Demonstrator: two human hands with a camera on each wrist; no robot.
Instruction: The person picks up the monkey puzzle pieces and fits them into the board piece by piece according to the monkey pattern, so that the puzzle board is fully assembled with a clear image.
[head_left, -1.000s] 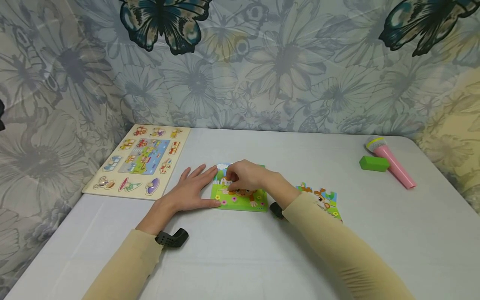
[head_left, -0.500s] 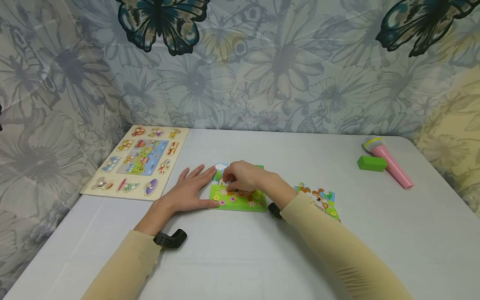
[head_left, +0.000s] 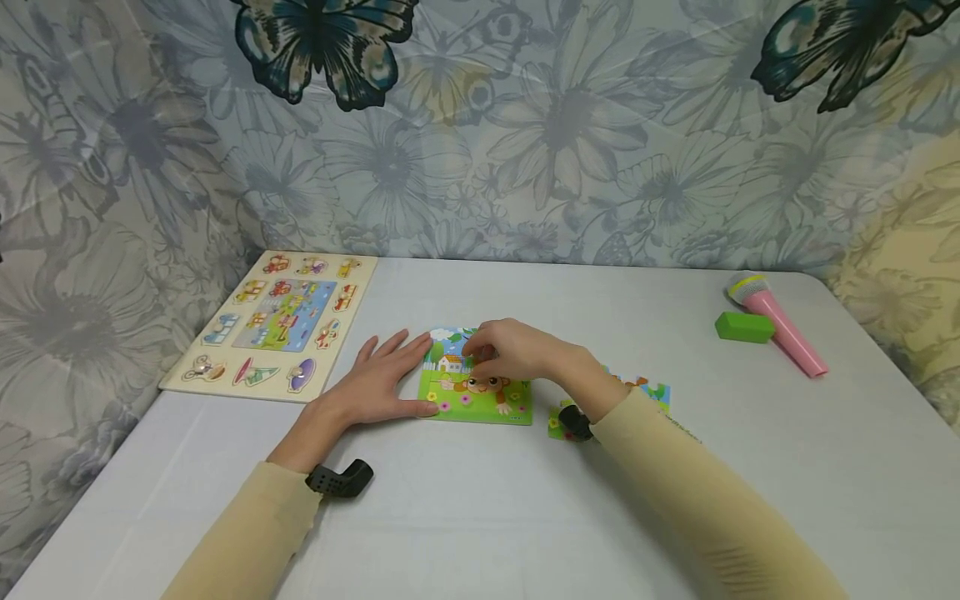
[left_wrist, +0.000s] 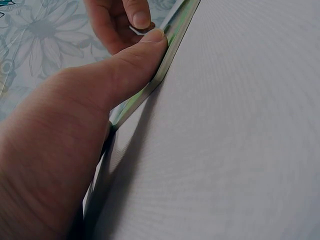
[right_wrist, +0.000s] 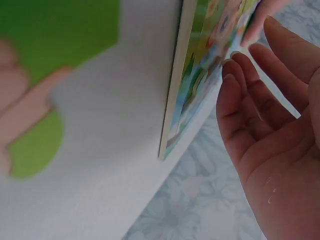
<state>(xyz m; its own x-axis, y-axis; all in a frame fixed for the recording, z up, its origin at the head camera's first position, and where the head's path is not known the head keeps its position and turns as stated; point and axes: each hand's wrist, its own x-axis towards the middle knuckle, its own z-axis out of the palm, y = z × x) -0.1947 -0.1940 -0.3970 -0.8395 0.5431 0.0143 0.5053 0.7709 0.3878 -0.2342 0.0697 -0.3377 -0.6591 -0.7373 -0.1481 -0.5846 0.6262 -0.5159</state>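
Note:
A small jigsaw puzzle (head_left: pixel 476 411) with a monkey, a house and flowers lies on the white table. My left hand (head_left: pixel 378 383) rests spread at its left side, thumb on the lower left corner. In the left wrist view the left thumb (left_wrist: pixel 127 62) presses near the board's edge. Over the puzzle's right half is my right hand (head_left: pixel 513 350), its fingers curved down. Between its thumb and fingers a small dark puzzle piece (left_wrist: pixel 142 31) shows in the left wrist view. In the right wrist view the right fingers (right_wrist: pixel 232 95) are close to the picture, and no piece is plain there.
A second puzzle (head_left: pixel 660 396) lies to the right, partly behind the right sleeve. A large wooden picture board (head_left: pixel 191 350) stands at the back left. At the far right lie a green block (head_left: pixel 745 327) and a pink toy microphone (head_left: pixel 791 333).
My right hand has shifted slightly right over the puzzle, uncovering the house and more of the monkey's face. The left hand keeps its place on the puzzle's side.

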